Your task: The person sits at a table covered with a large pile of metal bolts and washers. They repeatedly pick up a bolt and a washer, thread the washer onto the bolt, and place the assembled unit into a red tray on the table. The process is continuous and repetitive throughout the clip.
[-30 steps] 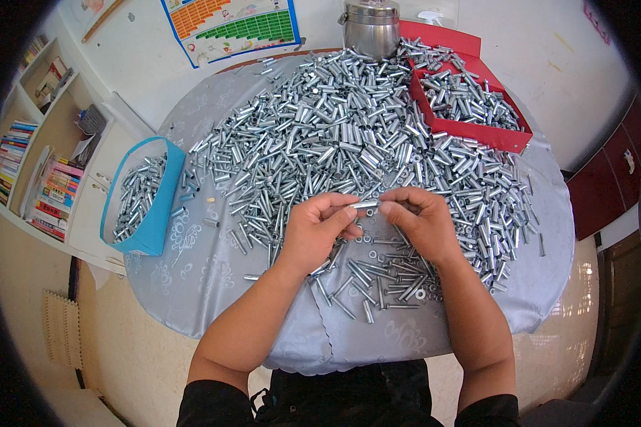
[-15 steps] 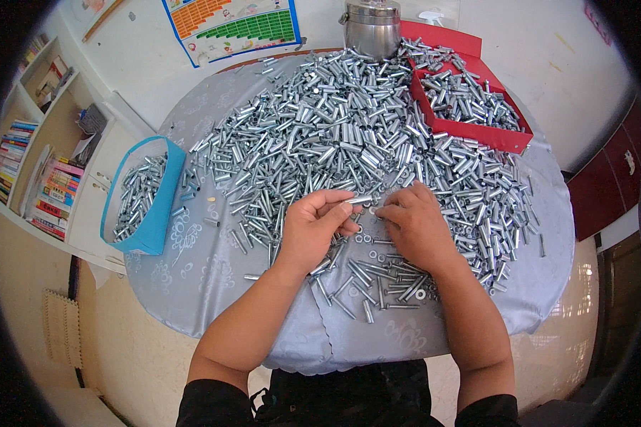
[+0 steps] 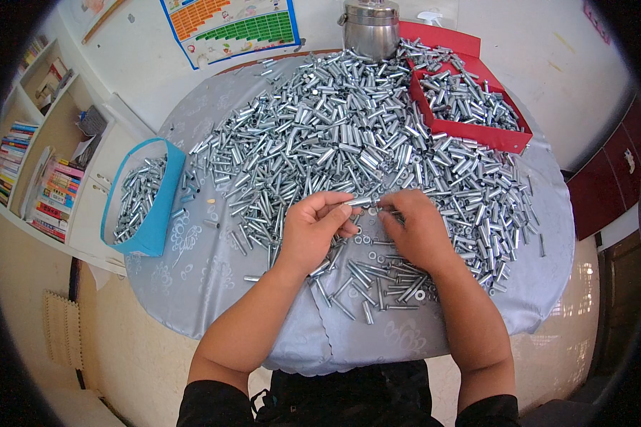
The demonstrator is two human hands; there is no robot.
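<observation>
My left hand (image 3: 312, 226) is closed around a shiny metal expansion bolt (image 3: 361, 202), pinched between thumb and fingers, its end pointing right. At that right end, the bent fingertips of my right hand (image 3: 417, 226) come together. Whatever small part they may hold is hidden. Below the hands, several washers and nuts (image 3: 364, 240) are scattered on the cloth. Nearer to me are loose long bolts (image 3: 367, 274) lying at various angles. Beyond both hands spreads a large heap of metal sleeves and bolts (image 3: 320, 121).
A blue basket (image 3: 165, 206) filled with metal bolts stands at the left of the round table (image 3: 214, 299), covered in grey cloth. At the back right, a red box (image 3: 477, 135) holds more of the same parts. A steel canister (image 3: 370, 32) stands behind the heap.
My right hand has shifted slightly, its fingertips lifting from the parts beside the bolt to the bolt's right end. The left hand keeps its hold, almost still.
</observation>
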